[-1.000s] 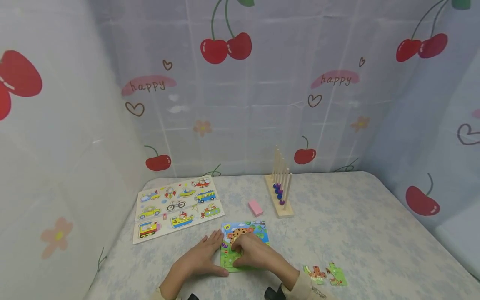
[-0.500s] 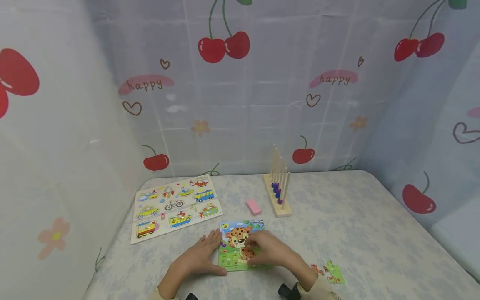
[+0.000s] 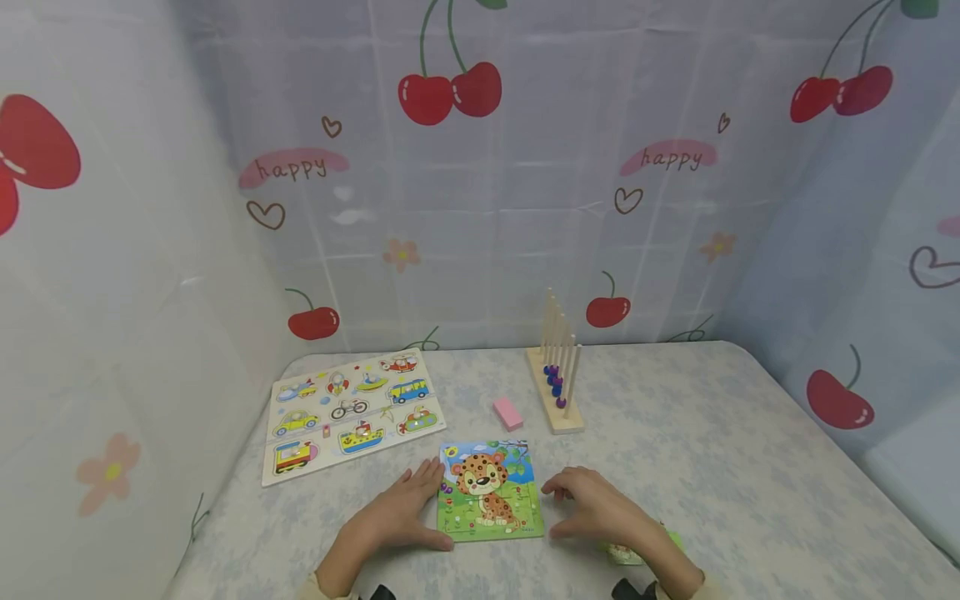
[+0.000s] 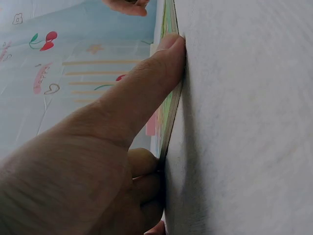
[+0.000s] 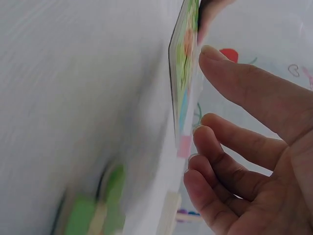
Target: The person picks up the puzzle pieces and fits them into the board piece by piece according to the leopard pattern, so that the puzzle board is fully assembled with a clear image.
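A square jigsaw puzzle [image 3: 491, 492] with a spotted leopard cub on green grass lies flat on the table. My left hand [image 3: 397, 512] rests at its left side, the fingers along the side edge and the thumb by the near left corner. In the left wrist view, that thumb [image 4: 142, 83] lies against the puzzle's edge. To the right of the puzzle, my right hand [image 3: 596, 504] is held with loosely bent fingers and nothing between them. Loose puzzle pieces [image 3: 626, 555] lie partly hidden under the right forearm; green blurred pieces [image 5: 80, 215] show in the right wrist view.
A vehicle peg puzzle board [image 3: 352, 408] lies at the back left. Behind the leopard puzzle is a pink block [image 3: 507, 413]. A wooden peg rack [image 3: 566, 417] with blue and purple beads stands farther back. Cherry-printed curtains [image 3: 480, 208] surround the table.
My right hand has moved off the leopard puzzle to the right, uncovering the picture. Its forearm now covers part of the loose pieces. The left hand has stayed at the puzzle's left edge.
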A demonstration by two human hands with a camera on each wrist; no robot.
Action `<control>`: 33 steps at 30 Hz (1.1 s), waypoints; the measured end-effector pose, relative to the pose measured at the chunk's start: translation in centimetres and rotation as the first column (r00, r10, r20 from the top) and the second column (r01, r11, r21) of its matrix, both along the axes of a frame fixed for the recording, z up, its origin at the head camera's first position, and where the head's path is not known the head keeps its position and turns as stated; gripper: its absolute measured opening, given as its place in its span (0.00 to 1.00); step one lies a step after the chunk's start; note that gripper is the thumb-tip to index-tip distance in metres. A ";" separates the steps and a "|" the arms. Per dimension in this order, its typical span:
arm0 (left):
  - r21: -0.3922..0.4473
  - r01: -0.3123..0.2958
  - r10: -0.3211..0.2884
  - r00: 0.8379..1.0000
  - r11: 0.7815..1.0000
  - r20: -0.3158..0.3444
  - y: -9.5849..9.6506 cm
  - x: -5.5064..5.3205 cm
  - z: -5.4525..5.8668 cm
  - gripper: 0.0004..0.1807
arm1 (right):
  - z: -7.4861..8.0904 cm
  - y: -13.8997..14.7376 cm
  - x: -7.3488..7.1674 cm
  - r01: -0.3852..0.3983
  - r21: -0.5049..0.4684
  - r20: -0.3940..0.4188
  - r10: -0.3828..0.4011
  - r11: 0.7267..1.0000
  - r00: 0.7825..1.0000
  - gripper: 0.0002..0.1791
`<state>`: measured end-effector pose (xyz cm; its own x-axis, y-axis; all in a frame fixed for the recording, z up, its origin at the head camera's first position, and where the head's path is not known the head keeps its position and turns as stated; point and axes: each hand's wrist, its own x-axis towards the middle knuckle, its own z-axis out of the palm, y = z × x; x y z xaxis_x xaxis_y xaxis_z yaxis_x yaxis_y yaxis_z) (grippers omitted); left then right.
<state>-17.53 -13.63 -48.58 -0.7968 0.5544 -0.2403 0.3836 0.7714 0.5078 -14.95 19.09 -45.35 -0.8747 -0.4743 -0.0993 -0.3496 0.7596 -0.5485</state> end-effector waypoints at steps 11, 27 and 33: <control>0.008 -0.007 0.007 1.000 1.000 0.028 0.1 0.0 0.3 0.63 | 0.7 5.1 1.4 0.126 0.008 0.089 -0.126 0.992 0.988 0.30; 0.003 0.001 -0.001 1.000 1.000 0.018 0.1 -0.2 0.0 0.63 | -0.2 9.1 3.1 0.220 0.044 0.218 -0.224 0.975 0.950 0.28; -0.013 -0.001 0.002 1.000 1.000 0.022 0.1 -0.2 -0.1 0.63 | -0.9 9.8 3.4 0.179 0.016 0.227 -0.178 0.984 0.958 0.25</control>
